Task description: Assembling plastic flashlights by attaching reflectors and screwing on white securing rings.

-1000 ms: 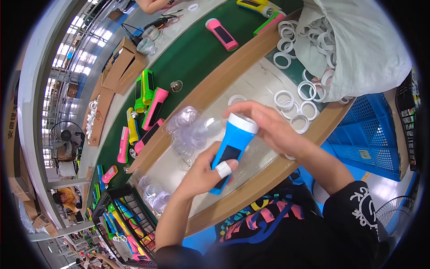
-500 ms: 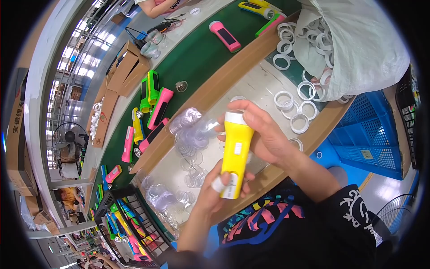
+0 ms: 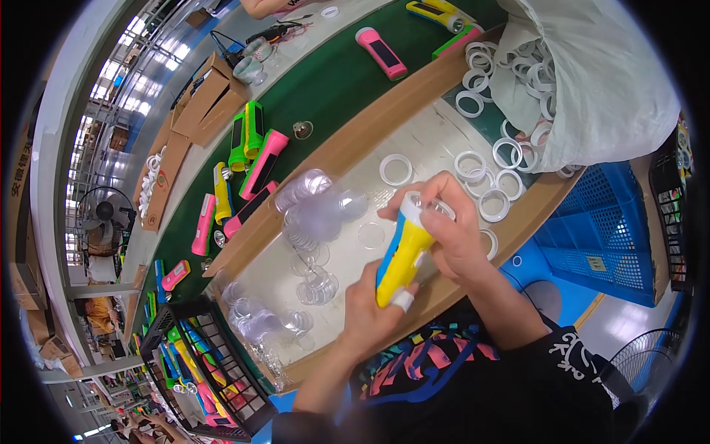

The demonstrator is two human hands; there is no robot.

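Note:
My left hand grips the lower body of a yellow and blue flashlight, a white bandage on one finger. My right hand is closed around the flashlight's white head end, above the pale work tray. Several clear round lenses lie in a heap just left of the flashlight. White plastic rings are scattered on the tray to the right of my hands.
A grey sack full of white rings sits at the top right. Coloured flashlights lie on the green belt beyond the tray. A black wire basket of flashlights stands lower left, a blue crate to the right.
A second ago I held a blue flashlight; half a second ago an upright yellow one. Now the flashlight is tilted lower over the tray, my right hand wrapped on its head.

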